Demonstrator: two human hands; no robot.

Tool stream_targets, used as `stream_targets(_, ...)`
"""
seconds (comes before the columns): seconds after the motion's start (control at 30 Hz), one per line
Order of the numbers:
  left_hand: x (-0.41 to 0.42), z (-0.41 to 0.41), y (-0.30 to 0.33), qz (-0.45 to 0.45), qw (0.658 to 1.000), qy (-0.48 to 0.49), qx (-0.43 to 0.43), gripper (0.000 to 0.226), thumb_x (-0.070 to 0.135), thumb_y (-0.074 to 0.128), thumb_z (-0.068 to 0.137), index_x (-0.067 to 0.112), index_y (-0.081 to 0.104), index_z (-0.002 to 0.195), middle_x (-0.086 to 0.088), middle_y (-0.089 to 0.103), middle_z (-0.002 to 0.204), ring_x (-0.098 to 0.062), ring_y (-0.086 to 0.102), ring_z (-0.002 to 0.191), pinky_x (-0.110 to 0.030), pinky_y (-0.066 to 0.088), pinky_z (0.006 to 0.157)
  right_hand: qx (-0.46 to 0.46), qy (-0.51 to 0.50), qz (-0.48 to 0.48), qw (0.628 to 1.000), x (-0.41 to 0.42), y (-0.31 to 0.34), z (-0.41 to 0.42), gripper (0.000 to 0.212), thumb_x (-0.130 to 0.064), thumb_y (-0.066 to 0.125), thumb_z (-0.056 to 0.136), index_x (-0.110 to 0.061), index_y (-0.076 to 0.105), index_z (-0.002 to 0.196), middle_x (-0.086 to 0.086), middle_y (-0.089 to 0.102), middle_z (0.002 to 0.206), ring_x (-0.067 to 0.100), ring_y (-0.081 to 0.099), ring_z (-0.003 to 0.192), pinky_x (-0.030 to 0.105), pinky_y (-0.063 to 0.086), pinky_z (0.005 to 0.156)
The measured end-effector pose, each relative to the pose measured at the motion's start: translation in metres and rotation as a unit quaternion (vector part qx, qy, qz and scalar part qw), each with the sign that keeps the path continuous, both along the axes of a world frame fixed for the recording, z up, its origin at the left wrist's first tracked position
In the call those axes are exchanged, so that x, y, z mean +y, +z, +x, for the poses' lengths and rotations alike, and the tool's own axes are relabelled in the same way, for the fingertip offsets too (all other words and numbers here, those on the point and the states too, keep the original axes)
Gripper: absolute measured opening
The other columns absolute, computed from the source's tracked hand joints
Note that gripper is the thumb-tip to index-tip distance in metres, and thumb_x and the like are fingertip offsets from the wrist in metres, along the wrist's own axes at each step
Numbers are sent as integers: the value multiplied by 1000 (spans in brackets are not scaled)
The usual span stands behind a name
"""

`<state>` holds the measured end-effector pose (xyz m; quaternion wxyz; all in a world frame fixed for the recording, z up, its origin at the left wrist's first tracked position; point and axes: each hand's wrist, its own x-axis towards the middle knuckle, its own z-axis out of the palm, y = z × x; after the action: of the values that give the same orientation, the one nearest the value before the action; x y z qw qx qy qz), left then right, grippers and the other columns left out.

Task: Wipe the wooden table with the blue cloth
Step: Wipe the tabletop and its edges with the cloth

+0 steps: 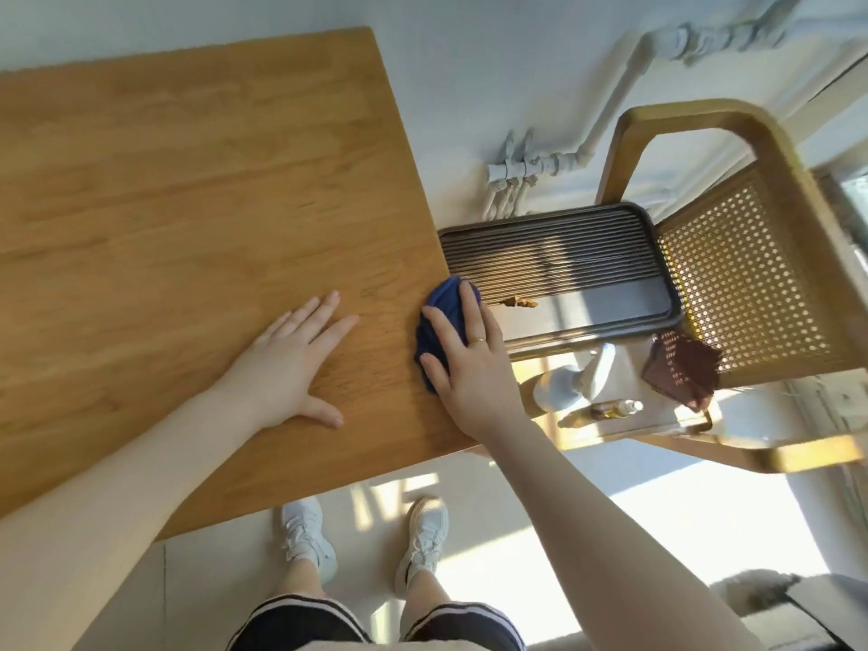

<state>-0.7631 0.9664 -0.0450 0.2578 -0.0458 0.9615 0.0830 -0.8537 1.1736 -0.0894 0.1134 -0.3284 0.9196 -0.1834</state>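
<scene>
The wooden table (188,190) fills the left and upper part of the view, its top a warm honey-coloured board with long grain lines and a bare, evenly lit surface. The blue cloth (444,317) lies bunched at the table's right edge, close to the near right corner. The right hand (462,359) lies on top of it with fingers spread and fairly straight, pressing the cloth flat against the wood; a ring shows on one finger. The left hand (291,368) rests palm down on the table, fingers wide and straight, holding nothing, a little in from the near edge and near the cloth.

Just past the table's right edge stands a wooden chair (732,284) with a woven cane panel. On it sits a dark ribbed tray (563,256), whose left end meets the table's edge just beside the cloth; a small brown scrap (519,302) lies on the tray. Lower on the chair are a dark red patterned cloth (681,368), a pale rounded object (too blurred to name) and a small bottle (610,410) lying on its side.

The floor (516,533) is pale, with bright patches of sunlight. White painted pipes (610,105) run along the light wall beyond. The person's two light sneakers (307,538) stand on the floor below the table's near edge.
</scene>
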Motion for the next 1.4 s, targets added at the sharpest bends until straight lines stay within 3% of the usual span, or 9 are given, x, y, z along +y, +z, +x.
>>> stream_targets(0.23, 4, -6, 7, -2, 1000, 22, -18, 121, 60, 69, 64, 29, -12, 147, 3, -31, 150, -15, -17, 142, -31, -1, 114, 75, 135, 11, 988, 19, -3, 7, 39, -45, 35, 90, -31, 43, 126, 6, 31, 150, 41, 19, 136, 56, 30, 106)
stream_targets(0.47, 15, 8, 8, -92, 991, 95, 29, 134, 71, 65, 58, 18, -24, 144, -10, -29, 152, -24, -17, 143, -37, -7, 114, 52, 87, 56, 993, -48, 2, -39, 43, -44, 35, 95, -32, 35, 136, -3, 7, 157, 36, -1, 142, 54, 8, 111)
stream_targets(0.67, 20, 17, 12, -75, 983, 164, 32, 134, 71, 67, 58, 15, -18, 146, -11, -22, 154, -27, -8, 144, -40, 3, 116, 112, 195, 44, 973, -18, -1, 27, 39, -42, 32, 88, -28, 47, 122, 4, 32, 150, 39, 29, 135, 55, 29, 104)
stream_targets(0.8, 0, 45, 24, -7, 993, 119, 11, 119, 61, 65, 71, 19, -15, 147, -4, -28, 153, -22, -12, 144, -40, 5, 116, 104, 285, 47, 952, -17, -1, 65, 35, -41, 39, 87, -29, 49, 118, 2, 37, 148, 38, 37, 132, 51, 34, 101)
stream_targets(0.93, -41, 99, 51, 1, 987, 157, 24, 98, 55, 55, 83, 22, -11, 148, 2, -24, 154, -20, -9, 144, -41, 7, 115, 98, 333, 63, 936, -54, 14, 84, 30, -33, 60, 82, -29, 50, 111, 2, 48, 140, 38, 52, 116, 45, 46, 84)
stream_targets(1.0, -62, 125, 61, 28, 978, 204, 39, 87, 50, 52, 88, 24, -3, 149, 6, -20, 155, -20, -6, 144, -45, 12, 115, 37, 269, 36, 962, -87, 33, 92, 27, -27, 52, 89, -26, 48, 116, 4, 51, 134, 36, 55, 105, 42, 45, 78)
stream_targets(1.07, -83, 153, 70, 58, 964, 252, 68, 77, 46, 50, 91, 26, 5, 149, 11, -14, 156, -20, -2, 144, -47, 16, 114, -130, 179, -58, 974, -126, 59, 104, 29, -21, 40, 97, -20, 43, 126, 7, 49, 127, 32, 50, 106, 38, 41, 84)
stream_targets(1.17, -118, 202, 81, 78, 949, 284, 115, 65, 41, 50, 92, 26, 19, 148, 13, -3, 157, -19, 7, 144, -41, 21, 114, -359, 73, -207, 907, -182, 95, 134, 34, -20, 38, 99, -18, 34, 133, 2, 49, 121, 18, 51, 106, 19, 44, 77)
stream_targets(1.4, -220, 340, 100, 130, 905, 375, 154, 47, 29, 54, 92, 19, 43, 137, 7, 52, 130, -1, 50, 105, -19, 38, 89, -405, 28, -242, 881, -311, 118, 221, 37, -33, 32, 100, -17, 31, 134, 5, 53, 117, 14, 56, 92, 17, 45, 65)
